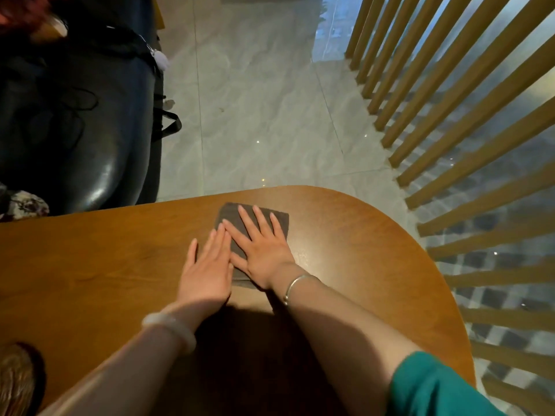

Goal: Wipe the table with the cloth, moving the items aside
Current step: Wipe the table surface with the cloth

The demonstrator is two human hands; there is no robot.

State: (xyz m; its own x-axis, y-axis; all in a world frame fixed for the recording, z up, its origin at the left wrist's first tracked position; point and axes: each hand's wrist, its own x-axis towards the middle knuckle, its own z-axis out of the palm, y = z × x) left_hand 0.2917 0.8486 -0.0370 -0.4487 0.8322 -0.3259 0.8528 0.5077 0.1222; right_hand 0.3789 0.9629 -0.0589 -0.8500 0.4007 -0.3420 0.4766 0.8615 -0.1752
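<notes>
Head view: a folded grey cloth (277, 219) is seen lying flat on the wooden tabletop (90, 250), near its far edge, toward the rounded right end. The right hand (261, 250) is laid palm-down on the cloth, fingers straight and spread; nothing is gripped, the cloth is only pressed. The left hand (207, 265) is laid flat just beside it, fingers straight and together, mostly on bare wood, with its fingertips at the cloth's left edge; whether they lie over the cloth cannot be told. The two hands are touching side by side. A pale bangle (169, 325) is worn on the left wrist, a thin silver bracelet (295, 285) on the right, and a green sleeve (435, 385) on the right upper arm. A dark padded seat (90, 130) is seen beyond the far left edge, wooden slats (450, 115) beyond the right end, and a tiled floor (255, 100) between them.
</notes>
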